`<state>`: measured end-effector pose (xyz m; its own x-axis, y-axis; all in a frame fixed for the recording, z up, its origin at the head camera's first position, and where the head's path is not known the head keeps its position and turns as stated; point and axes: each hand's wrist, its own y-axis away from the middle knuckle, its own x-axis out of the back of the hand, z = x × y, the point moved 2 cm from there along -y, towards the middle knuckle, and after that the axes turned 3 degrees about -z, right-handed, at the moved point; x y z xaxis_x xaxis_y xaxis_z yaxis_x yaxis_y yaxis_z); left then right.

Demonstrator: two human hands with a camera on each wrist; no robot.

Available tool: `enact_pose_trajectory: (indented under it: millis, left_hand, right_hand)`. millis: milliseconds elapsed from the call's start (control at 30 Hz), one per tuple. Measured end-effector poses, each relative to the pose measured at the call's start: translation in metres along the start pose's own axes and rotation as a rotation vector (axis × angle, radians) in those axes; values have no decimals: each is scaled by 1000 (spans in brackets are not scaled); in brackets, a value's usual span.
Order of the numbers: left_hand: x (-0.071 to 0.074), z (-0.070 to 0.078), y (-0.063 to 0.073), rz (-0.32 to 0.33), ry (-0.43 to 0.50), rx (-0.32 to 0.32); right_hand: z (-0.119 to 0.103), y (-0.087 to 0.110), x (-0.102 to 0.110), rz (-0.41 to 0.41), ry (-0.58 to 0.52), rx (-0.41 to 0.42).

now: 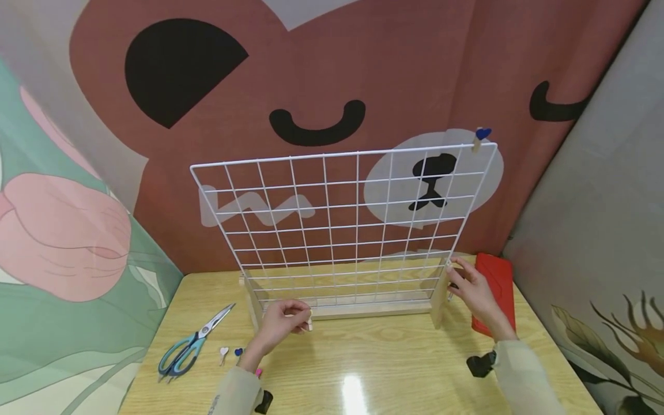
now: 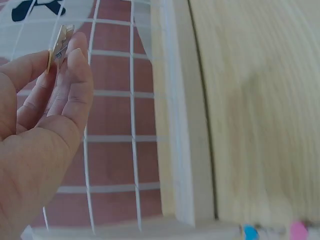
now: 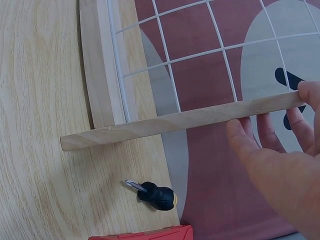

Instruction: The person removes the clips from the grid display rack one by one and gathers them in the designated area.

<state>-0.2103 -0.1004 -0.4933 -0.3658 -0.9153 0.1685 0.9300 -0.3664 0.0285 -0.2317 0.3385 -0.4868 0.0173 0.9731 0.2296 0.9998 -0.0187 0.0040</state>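
Observation:
In the head view, my left hand (image 1: 282,323) pinches a small wooden clothespin (image 2: 61,45) between thumb and fingertips, in front of the lower left of a white wire grid (image 1: 324,154). The grid leans back in a wooden stand with an upright at each end. My right hand (image 1: 472,288) is at the grid's right side, its fingers around the top of the right wooden upright (image 3: 185,120). On the grid's top right corner sits a clothespin with a blue heart (image 1: 483,134).
Blue-handled scissors (image 1: 194,344) lie at the left of the table. Beside them are a white heart clothespin (image 1: 223,351), a blue one (image 1: 238,351) and a pink piece (image 1: 258,372). Behind the right upright are a stubby screwdriver (image 3: 159,197) and a red case (image 1: 495,288).

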Motion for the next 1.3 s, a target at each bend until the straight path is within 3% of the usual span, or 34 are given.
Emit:
enact_pose_trajectory:
  millis: [367, 600, 900, 1000, 1200, 1300]
  left_hand:
    - [38, -33, 36, 72, -18, 117]
    - [65, -60, 59, 166, -35, 181]
    - [96, -86, 88, 179, -88, 297]
    - [102, -94, 95, 207, -141, 332]
    - [106, -109, 104, 321, -305, 393]
    - [105, -116, 106, 337, -365, 413]
  right_hand:
    - [-1, 1, 0, -1, 11, -10]
    - [0, 0, 0, 2, -1, -11]
    - [-3, 1, -1, -2, 3, 13]
    - [-2, 1, -1, -6, 7, 22]
    - [0, -1, -1, 0, 2, 22]
    - [1, -1, 0, 4, -2, 17]
